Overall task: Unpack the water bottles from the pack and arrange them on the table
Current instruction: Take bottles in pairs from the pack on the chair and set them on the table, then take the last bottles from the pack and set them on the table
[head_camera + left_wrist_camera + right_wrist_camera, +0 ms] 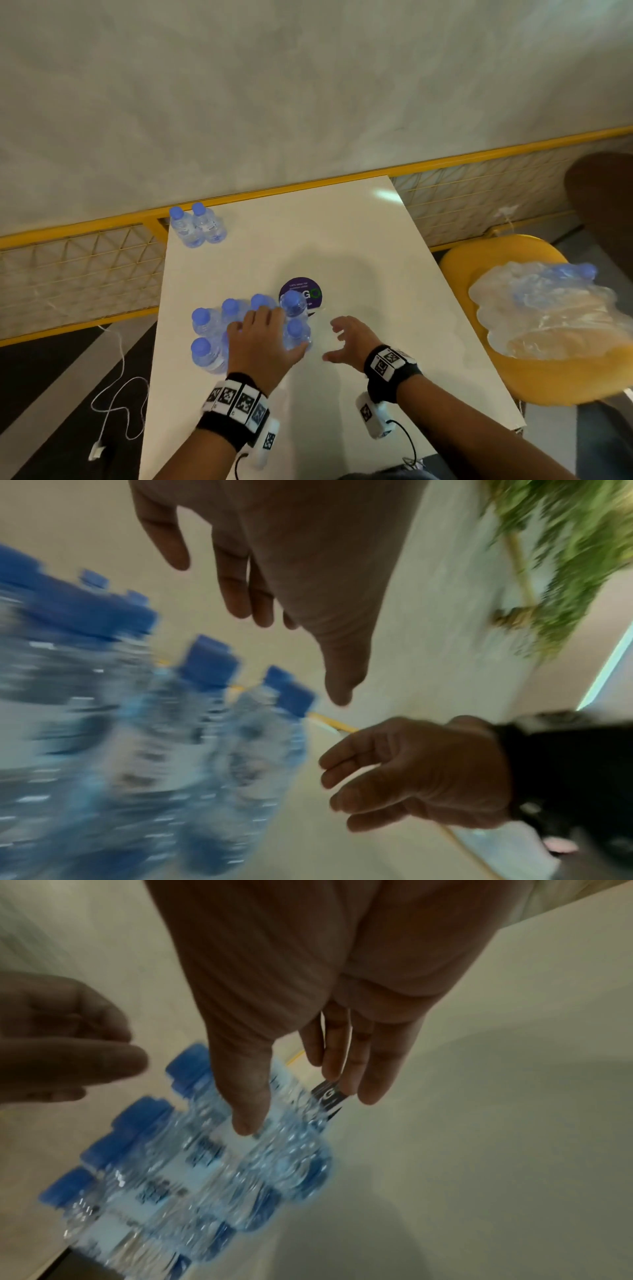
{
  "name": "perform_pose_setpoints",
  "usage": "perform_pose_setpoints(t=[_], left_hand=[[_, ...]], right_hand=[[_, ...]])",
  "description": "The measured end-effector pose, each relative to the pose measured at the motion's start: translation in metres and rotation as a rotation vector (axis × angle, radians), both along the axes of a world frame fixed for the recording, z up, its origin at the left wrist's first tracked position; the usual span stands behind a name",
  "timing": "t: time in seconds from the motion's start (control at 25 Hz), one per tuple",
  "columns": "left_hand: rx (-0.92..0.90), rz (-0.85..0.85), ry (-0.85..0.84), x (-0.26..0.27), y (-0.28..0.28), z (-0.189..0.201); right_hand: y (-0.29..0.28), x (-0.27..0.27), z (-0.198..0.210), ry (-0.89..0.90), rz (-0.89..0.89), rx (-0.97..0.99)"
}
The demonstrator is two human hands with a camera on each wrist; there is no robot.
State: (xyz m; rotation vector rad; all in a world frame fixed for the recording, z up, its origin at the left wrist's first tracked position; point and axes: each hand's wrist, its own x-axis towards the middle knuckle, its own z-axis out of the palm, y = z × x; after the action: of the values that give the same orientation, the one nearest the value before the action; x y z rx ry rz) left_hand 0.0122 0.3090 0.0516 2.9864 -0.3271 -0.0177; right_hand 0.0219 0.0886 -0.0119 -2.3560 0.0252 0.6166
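The white table (pixel 359 246) carries a round purple sticker (pixel 301 291) near its middle, and everything else is placed from that. A cluster of upright blue-capped water bottles (pixel 209 329) stands just left of the sticker and toward the person, one bottle overlapping the sticker's near edge. Two more bottles (pixel 198 226) stand side by side, touching, well beyond the sticker at the table's far left corner (close against the yellow rail there). Right of the sticker the tabletop shows only a pale glare patch.
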Motion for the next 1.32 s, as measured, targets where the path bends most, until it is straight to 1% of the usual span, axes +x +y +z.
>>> perform_pose_setpoints(t=[0.04, 0.08, 0.12, 0.16, 0.2, 0.28, 0.36, 0.44, 0.52, 0.56, 0.6, 0.64, 0.68, 0.72, 0.76, 0.8, 0.84, 0.88, 0.92, 0.96, 1.0, 1.04, 1.08, 1.12, 1.16, 1.2, 1.28, 1.32], left_hand=[[-0.117, -0.068, 0.01, -0.004, -0.016, 0.006], [-0.229, -0.136, 0.092, -0.007, -0.037, 0.01], [-0.293, -0.217, 0.236, -0.009, -0.063, 0.012], [-0.311, -0.324, 0.378, -0.01, -0.092, 0.011], [-0.318, -0.432, 0.478, -0.011, -0.124, 0.009], [-0.322, -0.585, 0.59, -0.016, -0.187, 0.0], [-0.327, -0.661, 0.687, -0.023, -0.255, -0.016], [-0.352, -0.692, 0.777, -0.033, -0.321, -0.027], [-0.376, -0.675, 0.836, -0.043, -0.382, -0.034], [-0.415, -0.627, 0.866, -0.044, -0.403, -0.036], [-0.471, -0.554, 0.902, -0.045, -0.431, -0.038], [-0.517, -0.47, 0.917, -0.045, -0.456, -0.041], [-0.547, -0.393, 0.887, -0.041, -0.481, -0.044], [-0.533, -0.339, 0.851, -0.034, -0.503, -0.051], [-0.484, -0.308, 0.864, -0.027, -0.523, -0.053], [-0.391, -0.3, 0.884, -0.019, -0.538, -0.058], [-0.333, -0.277, 0.929, -0.01, -0.549, -0.057], [-0.287, -0.243, 1.003, -0.002, -0.555, -0.055], [-0.275, -0.226, 1.055, 0.005, -0.564, -0.056], [-0.279, -0.185, 1.086, 0.011, -0.571, -0.046], [-0.304, -0.112, 1.077, 0.016, -0.578, -0.038], [-0.369, -0.057, 1.074, 0.022, -0.586, -0.03], [-0.418, -0.036, 1.075, 0.032, -0.593, -0.028], [-0.431, -0.03, 1.061, 0.043, -0.601, -0.039], [-0.386, -0.061, 1.081, 0.055, -0.608, -0.047], [-0.361, -0.067, 1.125, 0.065, -0.611, -0.056], [-0.286, -0.111, 1.133, 0.08, -0.621, -0.074], [-0.264, -0.128, 1.13, 0.085, -0.628, -0.081]], right_hand=[[-0.026, -0.008, -0.005, 0.004, -0.037, 0.025], [-0.055, -0.018, -0.006, 0.014, -0.081, 0.035], [-0.088, -0.031, -0.002, 0.017, -0.134, 0.026], [-0.123, -0.047, -0.003, 0.023, -0.201, -0.005], [-0.157, -0.064, 0.001, 0.024, -0.281, -0.02], [-0.224, -0.096, 0.001, 0.04, -0.501, -0.007], [-0.291, -0.121, -0.003, 0.047, -0.738, -0.005], [-0.348, -0.132, -0.007, -0.01, -0.94, 0.023], [-0.393, -0.13, -0.013, -0.056, -1.04, 0.05], [-0.405, -0.121, -0.017, -0.047, -1.029, 0.033], [-0.417, -0.111, -0.018, -0.06, -0.999, 0.044], [-0.428, -0.1, -0.021, -0.03, -0.984, 0.03], [-0.44, -0.089, -0.029, 0.002, -0.965, 0.042], [-0.446, -0.08, -0.03, 0.027, -0.956, 0.083], [-0.457, -0.072, -0.042, 0.085, -0.894, -0.003], [-0.468, -0.068, -0.05, 0.125, -0.829, -0.114], [-0.476, -0.061, -0.048, 0.156, -0.751, -0.156], [-0.481, -0.058, -0.055, 0.186, -0.684, -0.179], [-0.485, -0.052, -0.053, 0.199, -0.669, -0.162], [-0.491, -0.042, -0.054, 0.141, -0.642, -0.178], [-0.495, -0.033, -0.05, 0.088, -0.654, -0.15], [-0.497, -0.023, -0.046, 0.024, -0.709, -0.092], [-0.498, -0.015, -0.043, -0.021, -0.733, -0.076], [-0.499, -0.009, -0.039, -0.023, -0.755, -0.067], [-0.501, -0.007, -0.044, -0.021, -0.752, -0.064], [-0.502, -0.007, -0.048, 0.02, -0.75, -0.059], [-0.505, -0.007, -0.047, 0.141, -0.746, -0.036], [-0.506, -0.006, -0.046, 0.155, -0.781, -0.025]])
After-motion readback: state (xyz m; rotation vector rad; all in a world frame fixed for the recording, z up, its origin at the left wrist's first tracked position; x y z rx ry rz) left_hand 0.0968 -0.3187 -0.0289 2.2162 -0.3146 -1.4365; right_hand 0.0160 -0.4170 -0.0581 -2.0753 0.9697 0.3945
